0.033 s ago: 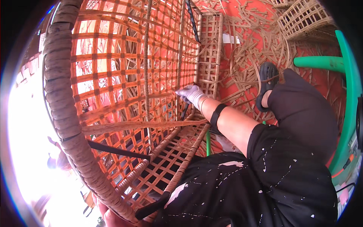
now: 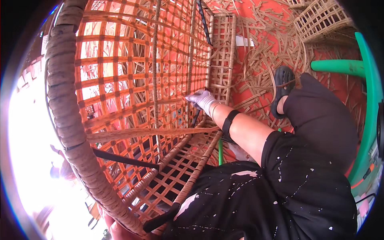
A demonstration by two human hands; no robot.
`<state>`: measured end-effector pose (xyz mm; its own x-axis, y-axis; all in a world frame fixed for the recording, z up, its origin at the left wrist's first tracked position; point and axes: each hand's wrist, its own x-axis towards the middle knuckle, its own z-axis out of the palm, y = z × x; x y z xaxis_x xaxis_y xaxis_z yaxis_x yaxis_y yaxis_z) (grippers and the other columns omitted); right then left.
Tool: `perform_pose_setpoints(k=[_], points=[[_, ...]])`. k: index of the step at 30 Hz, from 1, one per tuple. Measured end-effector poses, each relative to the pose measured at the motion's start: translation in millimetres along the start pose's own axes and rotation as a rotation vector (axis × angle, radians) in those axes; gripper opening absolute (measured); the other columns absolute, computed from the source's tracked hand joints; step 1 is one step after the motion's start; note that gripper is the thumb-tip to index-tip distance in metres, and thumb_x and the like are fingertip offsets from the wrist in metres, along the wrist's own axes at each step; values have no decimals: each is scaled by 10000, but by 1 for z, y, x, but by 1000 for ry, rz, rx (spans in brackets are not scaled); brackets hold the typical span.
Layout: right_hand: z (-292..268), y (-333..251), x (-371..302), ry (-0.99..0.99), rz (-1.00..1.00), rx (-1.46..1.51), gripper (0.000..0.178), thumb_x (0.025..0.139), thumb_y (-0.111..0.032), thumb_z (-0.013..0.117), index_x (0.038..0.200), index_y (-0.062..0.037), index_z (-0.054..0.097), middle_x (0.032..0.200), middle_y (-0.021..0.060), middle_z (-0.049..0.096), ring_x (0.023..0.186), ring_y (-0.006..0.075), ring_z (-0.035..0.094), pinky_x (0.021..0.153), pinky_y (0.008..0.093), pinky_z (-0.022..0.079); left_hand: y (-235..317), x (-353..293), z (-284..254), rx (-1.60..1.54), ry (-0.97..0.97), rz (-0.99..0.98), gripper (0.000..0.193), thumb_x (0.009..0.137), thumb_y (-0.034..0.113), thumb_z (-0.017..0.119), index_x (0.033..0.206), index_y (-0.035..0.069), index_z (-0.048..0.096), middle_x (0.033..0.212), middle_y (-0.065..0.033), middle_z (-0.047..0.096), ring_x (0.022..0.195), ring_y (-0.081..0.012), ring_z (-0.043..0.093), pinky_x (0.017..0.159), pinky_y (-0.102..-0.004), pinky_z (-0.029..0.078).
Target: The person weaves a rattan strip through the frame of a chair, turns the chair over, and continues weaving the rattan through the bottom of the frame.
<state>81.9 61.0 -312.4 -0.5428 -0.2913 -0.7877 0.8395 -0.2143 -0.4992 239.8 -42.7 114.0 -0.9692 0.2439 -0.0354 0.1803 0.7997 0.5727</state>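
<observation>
A large woven basket frame [image 2: 62, 96] with a thick wrapped rim leans across the left half of the view. Its open lattice [image 2: 120, 74] is made of orange-brown flat strips. My right hand [image 2: 202, 99], in a pale thin glove, reaches into the frame; its fingers are pinched together at the end of a flat strip [image 2: 136, 107] by a wrapped upright. Below it, a wider loose strip [image 2: 152, 132] runs across the frame toward my forearm. At the bottom left, part of my left hand [image 2: 116, 230] shows by the rim, its fingers mostly hidden.
Cut strip scraps [image 2: 264, 52] litter the red floor. Another woven basket [image 2: 322, 20] stands at the far right, near a green plastic stool [image 2: 338, 68]. My foot in a black clog [image 2: 284, 78] rests among the scraps. A black strap [image 2: 124, 159] crosses the frame's lower part.
</observation>
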Motion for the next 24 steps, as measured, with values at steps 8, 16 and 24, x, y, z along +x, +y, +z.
perform_pose_setpoints(k=[8, 16, 24], points=[[10, 2, 14, 73, -111, -275, 347, 695, -233, 719, 955, -30, 615, 830, 141, 651, 792, 178, 634, 653, 298, 507, 21, 19, -6, 212, -248, -151, 746, 644, 317, 659, 1203, -120, 430, 1150, -246, 492, 1093, -343, 451, 974, -432, 302], [22, -29, -19, 241, -27, -618, 393, 769, -255, 646, 1081, -46, 528, 984, 178, 639, 914, 301, 624, 803, 372, 480, 20, 25, -13, 269, -238, -13, 827, 665, 347, 654, 1260, -132, 338, 1168, -252, 494, 1146, -345, 422, 1010, -430, 263], [-5, 5, 9, -223, -162, -105, 258, 766, -199, 720, 951, -75, 590, 818, 24, 638, 761, 125, 624, 621, 251, 496, 19, 16, 16, 87, 133, 4, 723, 699, 264, 653, 1223, -136, 358, 1135, -220, 510, 1110, -285, 442, 991, -410, 286]])
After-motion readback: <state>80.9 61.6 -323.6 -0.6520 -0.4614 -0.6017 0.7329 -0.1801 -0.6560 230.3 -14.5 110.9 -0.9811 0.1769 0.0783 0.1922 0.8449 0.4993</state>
